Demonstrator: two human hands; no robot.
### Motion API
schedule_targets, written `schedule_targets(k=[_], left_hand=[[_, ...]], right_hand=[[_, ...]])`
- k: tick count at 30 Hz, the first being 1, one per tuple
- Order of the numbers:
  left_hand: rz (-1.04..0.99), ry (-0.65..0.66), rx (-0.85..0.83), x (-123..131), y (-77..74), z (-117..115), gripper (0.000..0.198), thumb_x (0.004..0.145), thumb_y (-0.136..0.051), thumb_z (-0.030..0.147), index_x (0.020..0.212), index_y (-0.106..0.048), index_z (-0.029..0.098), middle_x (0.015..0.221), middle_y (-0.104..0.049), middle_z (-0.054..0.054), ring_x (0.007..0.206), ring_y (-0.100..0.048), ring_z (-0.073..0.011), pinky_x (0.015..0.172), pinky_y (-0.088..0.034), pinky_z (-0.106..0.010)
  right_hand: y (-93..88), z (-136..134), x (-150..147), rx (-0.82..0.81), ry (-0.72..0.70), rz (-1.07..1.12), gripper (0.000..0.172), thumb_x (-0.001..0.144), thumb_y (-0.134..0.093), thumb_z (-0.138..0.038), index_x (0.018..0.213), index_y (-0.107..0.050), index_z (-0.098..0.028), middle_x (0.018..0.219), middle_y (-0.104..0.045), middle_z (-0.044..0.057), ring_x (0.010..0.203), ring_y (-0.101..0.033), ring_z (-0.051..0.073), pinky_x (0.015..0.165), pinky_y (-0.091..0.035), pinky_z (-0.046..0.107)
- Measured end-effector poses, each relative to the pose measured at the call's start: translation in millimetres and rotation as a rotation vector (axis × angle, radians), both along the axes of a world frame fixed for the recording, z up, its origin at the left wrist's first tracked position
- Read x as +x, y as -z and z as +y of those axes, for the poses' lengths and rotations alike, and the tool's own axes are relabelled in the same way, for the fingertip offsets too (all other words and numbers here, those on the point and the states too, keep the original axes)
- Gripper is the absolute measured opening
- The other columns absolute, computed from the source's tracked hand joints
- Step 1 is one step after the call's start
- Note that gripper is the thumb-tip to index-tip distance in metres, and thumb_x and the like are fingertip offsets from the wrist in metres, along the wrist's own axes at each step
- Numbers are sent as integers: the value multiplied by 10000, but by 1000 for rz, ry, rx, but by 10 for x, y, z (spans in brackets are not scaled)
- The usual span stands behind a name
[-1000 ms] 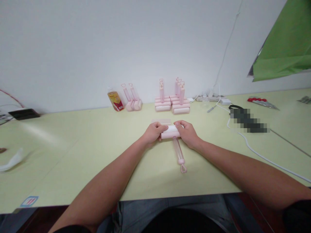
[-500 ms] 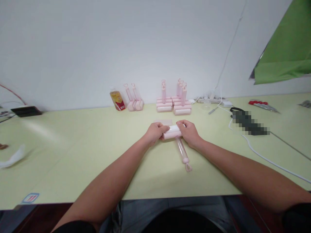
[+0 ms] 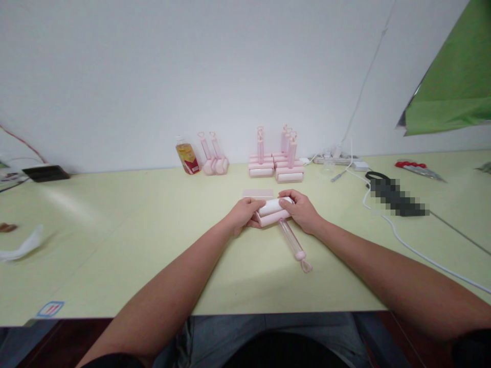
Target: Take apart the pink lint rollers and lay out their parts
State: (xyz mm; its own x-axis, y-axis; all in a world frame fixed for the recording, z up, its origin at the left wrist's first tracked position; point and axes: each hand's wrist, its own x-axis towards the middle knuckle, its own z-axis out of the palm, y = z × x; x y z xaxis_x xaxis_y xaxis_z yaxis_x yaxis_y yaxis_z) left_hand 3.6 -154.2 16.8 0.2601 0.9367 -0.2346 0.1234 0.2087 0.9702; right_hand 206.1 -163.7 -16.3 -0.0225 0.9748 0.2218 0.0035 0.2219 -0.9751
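Between my hands is a pink lint roller (image 3: 273, 217) with a white sticky roll (image 3: 270, 206) in its head. Its clear handle (image 3: 292, 240) points down and right towards me, ending in a pink loop. My left hand (image 3: 245, 212) grips the left end of the head, thumb on the white roll. At the right end, my right hand (image 3: 301, 208) holds on with its thumb pressed on the roll. Just behind the head, a flat pale pink piece (image 3: 258, 193) lies on the table, probably a cover.
Several lint rollers (image 3: 289, 177) stand upright near the wall, with two more (image 3: 215, 166) further left beside a yellow-and-red bottle (image 3: 187, 156). To the right lie a white cable (image 3: 406, 240), a blurred-out dark object (image 3: 395, 197) and a red-handled packaged item (image 3: 420, 168). A black device (image 3: 46, 174) sits far left.
The lint roller's head has tilted slightly, its right end up, and its handle end has swung to the right. Both hands keep their hold; the camera view has shifted a little.
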Motion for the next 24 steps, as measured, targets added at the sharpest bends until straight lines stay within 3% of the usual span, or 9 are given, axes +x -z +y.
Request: schedule_targets(k=[5, 14, 18, 24], left_hand=[[-92, 23, 29, -10, 55, 27, 389, 678, -794, 442, 813, -600, 134, 703, -616, -24, 544, -591, -112, 452, -509, -224], [-162, -166, 201, -50, 100, 144, 450, 676, -807, 389, 959, -532, 173, 777, -623, -11, 504, -567, -91, 409, -469, -207], [-161, -255, 290, -43, 84, 134, 454, 675, -803, 408, 891, -473, 183, 687, -590, 24, 475, -543, -89, 406, -451, -203], [-146, -343, 324, -58, 58, 149, 440, 679, -785, 458, 858, -504, 170, 675, -588, 15, 507, -553, -94, 429, -446, -195]], right_hand=[[-7, -9, -23, 35, 4, -22, 385, 738, -699, -436, 1029, -633, -193, 896, -633, 16, 735, -546, 156, 659, -468, 270], [-25, -23, -31, 28, -57, -49, 430, 679, -735, -347, 1064, -636, -185, 998, -644, 23, 769, -558, 145, 736, -452, 281], [-36, -31, -32, 14, -67, -39, 449, 677, -733, -323, 1091, -630, -185, 987, -645, 16, 774, -565, 139, 725, -453, 270], [-80, -24, -74, -97, -126, 44, 414, 708, -666, -281, 1108, -637, -179, 830, -673, 12, 702, -613, 153, 605, -453, 252]])
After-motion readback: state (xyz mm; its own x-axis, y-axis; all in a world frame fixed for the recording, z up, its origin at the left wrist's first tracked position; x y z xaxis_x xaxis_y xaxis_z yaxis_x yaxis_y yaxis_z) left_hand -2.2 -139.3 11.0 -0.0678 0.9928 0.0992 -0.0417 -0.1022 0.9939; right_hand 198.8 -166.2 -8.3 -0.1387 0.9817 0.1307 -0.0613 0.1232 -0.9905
